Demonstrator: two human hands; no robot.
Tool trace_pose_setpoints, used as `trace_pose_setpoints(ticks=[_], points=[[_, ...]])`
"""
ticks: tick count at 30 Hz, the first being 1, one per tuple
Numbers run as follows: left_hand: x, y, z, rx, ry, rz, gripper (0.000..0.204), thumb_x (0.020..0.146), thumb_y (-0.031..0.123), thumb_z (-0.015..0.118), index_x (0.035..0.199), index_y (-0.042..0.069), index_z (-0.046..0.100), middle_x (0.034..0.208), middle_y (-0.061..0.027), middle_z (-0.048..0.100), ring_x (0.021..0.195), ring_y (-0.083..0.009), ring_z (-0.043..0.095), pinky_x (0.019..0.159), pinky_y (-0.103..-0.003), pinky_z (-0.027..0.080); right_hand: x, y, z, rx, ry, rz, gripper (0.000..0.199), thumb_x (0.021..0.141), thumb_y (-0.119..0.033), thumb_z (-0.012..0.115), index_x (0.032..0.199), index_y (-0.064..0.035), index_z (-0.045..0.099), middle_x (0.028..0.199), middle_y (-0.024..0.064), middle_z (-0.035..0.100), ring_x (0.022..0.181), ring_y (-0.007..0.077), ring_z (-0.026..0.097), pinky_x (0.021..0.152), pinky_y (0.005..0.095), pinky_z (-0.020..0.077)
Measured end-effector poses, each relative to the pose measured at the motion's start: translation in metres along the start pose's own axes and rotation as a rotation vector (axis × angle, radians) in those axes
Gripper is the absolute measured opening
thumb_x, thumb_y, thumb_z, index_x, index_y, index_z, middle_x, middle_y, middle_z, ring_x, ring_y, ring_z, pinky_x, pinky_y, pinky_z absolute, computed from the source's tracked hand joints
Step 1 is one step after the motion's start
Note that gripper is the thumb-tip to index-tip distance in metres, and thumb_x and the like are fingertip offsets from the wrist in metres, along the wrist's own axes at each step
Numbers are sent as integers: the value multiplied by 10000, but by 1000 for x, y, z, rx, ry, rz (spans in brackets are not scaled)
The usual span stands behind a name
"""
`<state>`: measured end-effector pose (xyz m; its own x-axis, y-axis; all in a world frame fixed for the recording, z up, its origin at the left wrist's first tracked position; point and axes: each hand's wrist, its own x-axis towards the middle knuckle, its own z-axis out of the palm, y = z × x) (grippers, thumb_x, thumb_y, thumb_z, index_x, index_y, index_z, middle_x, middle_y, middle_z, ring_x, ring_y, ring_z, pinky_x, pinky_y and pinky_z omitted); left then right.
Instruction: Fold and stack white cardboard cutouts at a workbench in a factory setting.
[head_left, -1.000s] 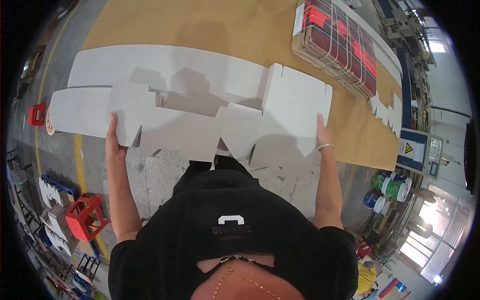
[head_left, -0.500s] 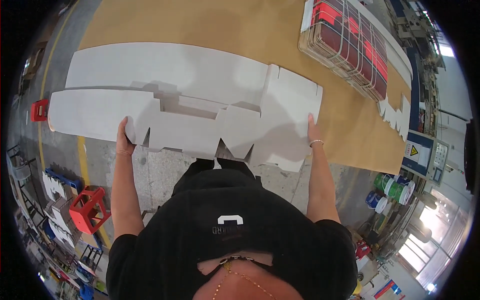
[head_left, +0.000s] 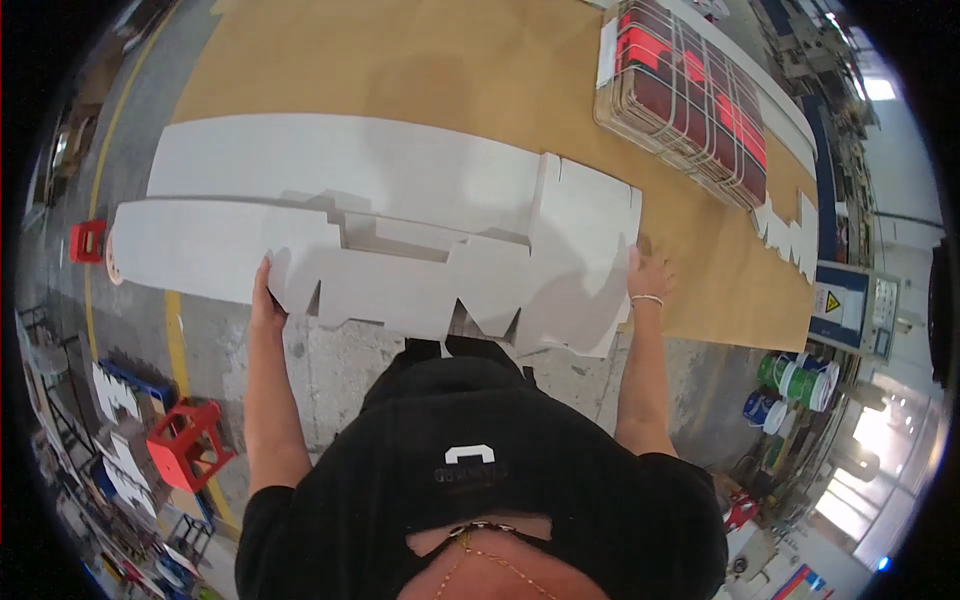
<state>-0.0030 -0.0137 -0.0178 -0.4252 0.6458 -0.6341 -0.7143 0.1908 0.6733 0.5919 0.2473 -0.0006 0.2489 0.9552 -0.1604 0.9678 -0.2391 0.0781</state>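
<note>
A large white die-cut cardboard sheet (head_left: 400,285), with notches and folded flaps, lies in front of my body on the brown-covered table and overhangs its near edge. Behind it, a long white cardboard panel (head_left: 340,155) shows, and a narrow raised fold stands up at the right. My left hand (head_left: 267,295) grips the near edge, thumb on top and the other fingers hidden beneath. At the right end my right hand (head_left: 650,272) is against the side edge, its fingers spread apart over the brown surface.
On the brown tabletop (head_left: 720,290), a strapped stack of red and dark printed boards (head_left: 690,100) stands at the far right. White cut scraps (head_left: 785,235) lie beside it. Red stools (head_left: 185,445) and several buckets (head_left: 795,380) are on the floor. A control cabinet (head_left: 850,310) stands right.
My right hand has loosened from the side edge and spread its fingers. My left hand keeps its hold. The whole view has shifted slightly.
</note>
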Motion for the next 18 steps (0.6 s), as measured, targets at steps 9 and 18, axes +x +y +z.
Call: trace_pose_setpoints(ticks=[9, 18], points=[[-4, 0, -2, 192, -73, -45, 590, 789, 283, 646, 1264, 19, 417, 1184, -102, 534, 1059, -235, 531, 913, -349, 421, -113, -78, -5, 135, -95, -609, 916, 553, -584, 711, 1341, -305, 337, 1390, 129, 292, 1240, 398, 296, 908, 541, 377], [-104, 31, 139, 971, 165, 687, 454, 745, 153, 657, 1149, -8, 528, 1026, -146, 618, 931, -274, 602, 807, -343, 462, -113, -59, -1, 113, -109, -586, 983, 515, -543, 759, 1357, -324, 301, 1431, 134, 213, 1243, 456, 257, 881, 530, 398]])
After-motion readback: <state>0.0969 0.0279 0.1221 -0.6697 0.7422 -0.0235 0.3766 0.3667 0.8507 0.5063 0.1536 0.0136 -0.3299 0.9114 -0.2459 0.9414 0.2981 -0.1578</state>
